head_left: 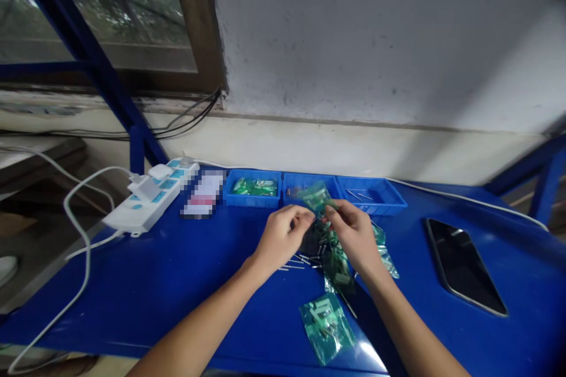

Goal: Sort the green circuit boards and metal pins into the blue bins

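My right hand (351, 230) pinches a small green plastic bag (316, 195), held up in front of the blue bins. Close to the bag's lower edge, my left hand (285, 232) is closed at the fingertips; what it grips, if anything, is too small to tell. Under and between the hands lie loose metal pins (294, 264) and more green bags (338, 265). Nearer the front edge, a filled green bag (326, 327) with white and metal pieces lies flat on the blue table (212, 294).
Three blue bins stand along the back: the left bin (253, 203) holds green packets, the right bin (375, 207) a few pins. A black phone (466, 265) lies at the right. A white power strip (150, 197) with cables and a blurred paper (203, 194) are at the left.
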Available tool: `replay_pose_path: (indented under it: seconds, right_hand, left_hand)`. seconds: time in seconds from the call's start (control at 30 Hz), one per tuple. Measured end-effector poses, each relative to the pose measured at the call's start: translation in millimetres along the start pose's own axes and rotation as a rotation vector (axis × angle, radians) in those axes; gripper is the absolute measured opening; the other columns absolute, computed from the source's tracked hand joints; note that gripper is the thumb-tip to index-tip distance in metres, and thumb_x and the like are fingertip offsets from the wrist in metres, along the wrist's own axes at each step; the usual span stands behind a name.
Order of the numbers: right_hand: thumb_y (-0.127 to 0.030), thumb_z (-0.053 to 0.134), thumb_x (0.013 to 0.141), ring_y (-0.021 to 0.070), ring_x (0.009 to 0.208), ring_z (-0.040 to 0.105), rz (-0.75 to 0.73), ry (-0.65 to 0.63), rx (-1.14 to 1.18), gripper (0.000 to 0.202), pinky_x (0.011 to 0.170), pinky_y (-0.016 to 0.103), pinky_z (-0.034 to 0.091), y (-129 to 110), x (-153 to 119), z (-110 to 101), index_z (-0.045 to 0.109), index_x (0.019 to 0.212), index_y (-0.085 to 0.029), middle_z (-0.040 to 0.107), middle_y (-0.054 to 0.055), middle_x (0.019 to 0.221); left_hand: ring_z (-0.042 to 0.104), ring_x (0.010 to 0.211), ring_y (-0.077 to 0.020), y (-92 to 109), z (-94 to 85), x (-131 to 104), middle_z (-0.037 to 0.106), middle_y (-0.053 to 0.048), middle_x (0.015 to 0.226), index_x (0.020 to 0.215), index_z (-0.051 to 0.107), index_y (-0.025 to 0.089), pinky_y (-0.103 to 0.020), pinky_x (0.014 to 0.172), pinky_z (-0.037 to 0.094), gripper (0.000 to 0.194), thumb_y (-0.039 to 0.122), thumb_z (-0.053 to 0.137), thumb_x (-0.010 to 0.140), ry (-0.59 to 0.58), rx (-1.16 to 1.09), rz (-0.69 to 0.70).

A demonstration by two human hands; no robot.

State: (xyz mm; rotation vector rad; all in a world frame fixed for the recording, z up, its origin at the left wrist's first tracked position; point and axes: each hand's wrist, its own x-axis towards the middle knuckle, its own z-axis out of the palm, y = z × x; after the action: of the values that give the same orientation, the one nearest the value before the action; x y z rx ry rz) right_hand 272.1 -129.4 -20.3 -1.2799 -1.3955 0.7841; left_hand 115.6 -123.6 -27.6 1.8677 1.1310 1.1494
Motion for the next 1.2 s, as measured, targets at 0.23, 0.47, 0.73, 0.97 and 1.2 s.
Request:
replay_pose_path:
  seconds: [0.23, 0.47, 0.73, 0.97, 1.2]
  right_hand:
    - [-0.012, 0.044, 0.084, 0.0214, 0.095, 0.058, -0.62, -0.037, -0.469, 0.032, 0.078, 0.035, 0.05, 8, -9, 9, 0.063, 0.108, -0.023, 0.059, 0.009, 0.103]
    - [-0.014, 0.049, 0.084, 0.021, 0.095, 0.057, -0.662, 0.041, -0.487, 0.029, 0.075, 0.036, 0.05, 3, -6, 0, 0.062, 0.107, -0.024, 0.055, 0.01, 0.106]
    - [-0.026, 0.048, 0.087, 0.0206, 0.088, 0.058, -0.503, 0.087, -0.534, 0.022, 0.074, 0.034, 0.048, -4, 4, -20, 0.065, 0.099, -0.022, 0.059, 0.007, 0.093]
    - [-0.023, 0.045, 0.086, 0.024, 0.094, 0.061, -0.219, -0.258, -0.8, 0.029, 0.079, 0.035, 0.046, 22, 21, -53, 0.064, 0.108, -0.019, 0.066, 0.009, 0.101]
    - [-0.008, 0.052, 0.077, 0.025, 0.102, 0.055, -0.264, -0.4, -0.923, 0.045, 0.092, 0.039, 0.04, 35, 14, -26, 0.057, 0.121, -0.018, 0.061, 0.012, 0.109]
  left_hand:
    - [0.057, 0.058, -0.011, 0, -12.7, 8, 0.063, -0.003, 0.075, 0.08, 0.063, 0.015, -0.02, 0.047, 0.035, 0.032, 0.046, 0.054, 0.081, 0.035, -0.493, -0.402]
    - [0.058, 0.064, -0.0151, 7, -62.7, 23, 0.065, -0.001, 0.07, 0.085, 0.067, 0.016, -0.025, 0.059, 0.044, 0.019, 0.027, 0.052, 0.082, 0.404, 0.158, 0.009]
    - [0.052, 0.11, -0.0247, 20, -124.4, 49, 0.063, -0.005, 0.116, 0.109, 0.065, 0.024, -0.04, 0.092, 0.041, 0.029, 0.02, 0.047, 0.087, 0.629, 0.815, 0.284]
    - [0.046, 0.114, -0.0305, 10, -43.3, 10, 0.062, -0.006, 0.116, 0.11, 0.063, 0.025, -0.053, 0.09, 0.037, 0.028, 0.036, 0.052, 0.086, -0.061, 0.889, 0.162]
    - [0.06, 0.089, -0.0227, 12, 14.5, 3, 0.068, -0.004, 0.094, 0.1, 0.065, 0.021, -0.036, 0.078, 0.046, 0.022, 0.028, 0.048, 0.088, -0.201, 0.567, 0.149]
